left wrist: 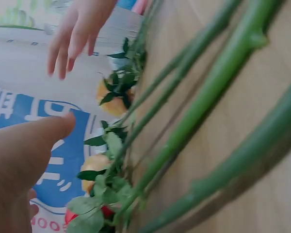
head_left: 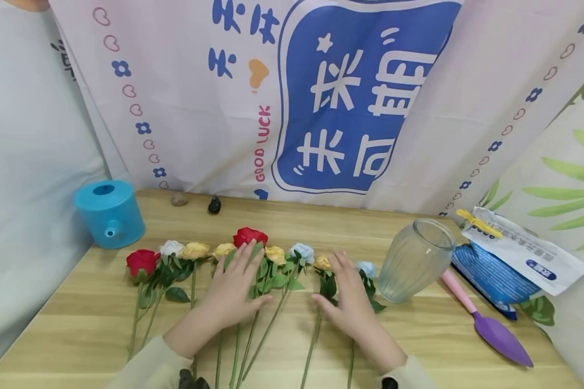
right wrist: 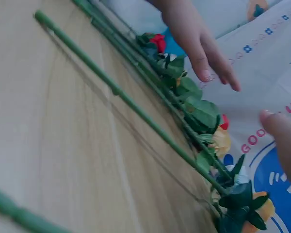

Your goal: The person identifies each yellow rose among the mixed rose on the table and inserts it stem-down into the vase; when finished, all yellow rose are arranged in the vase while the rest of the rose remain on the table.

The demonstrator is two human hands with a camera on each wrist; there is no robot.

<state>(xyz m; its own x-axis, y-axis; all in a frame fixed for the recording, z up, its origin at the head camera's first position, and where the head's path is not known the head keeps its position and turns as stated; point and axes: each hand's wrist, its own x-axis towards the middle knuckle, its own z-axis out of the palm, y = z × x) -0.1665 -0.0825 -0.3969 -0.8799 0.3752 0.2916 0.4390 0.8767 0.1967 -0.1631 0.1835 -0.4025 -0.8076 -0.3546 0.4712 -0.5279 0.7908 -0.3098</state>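
Note:
Several artificial roses lie in a row on the wooden table, stems toward me. Among them are a red rose (head_left: 143,263) at the left, a white rose (head_left: 171,248), yellow roses (head_left: 196,250), a second red rose (head_left: 250,236) and pale blue roses (head_left: 302,252). Over the middle flowers hovers my left hand (head_left: 238,286), its fingers extended and nothing held. My right hand (head_left: 351,300) is spread above the yellow rose (head_left: 323,263) and the right-hand blue rose (head_left: 366,269). Both wrist views show the hands raised above the stems (left wrist: 208,102), thumbs apart from the fingers.
A ribbed glass vase (head_left: 415,262) stands right of the flowers. Beyond it lie a purple trowel (head_left: 501,337) with a pink handle and a blue-and-white bag (head_left: 506,275) with a yellow clip. At the back left are a blue watering can (head_left: 112,216) and two stones (head_left: 214,205).

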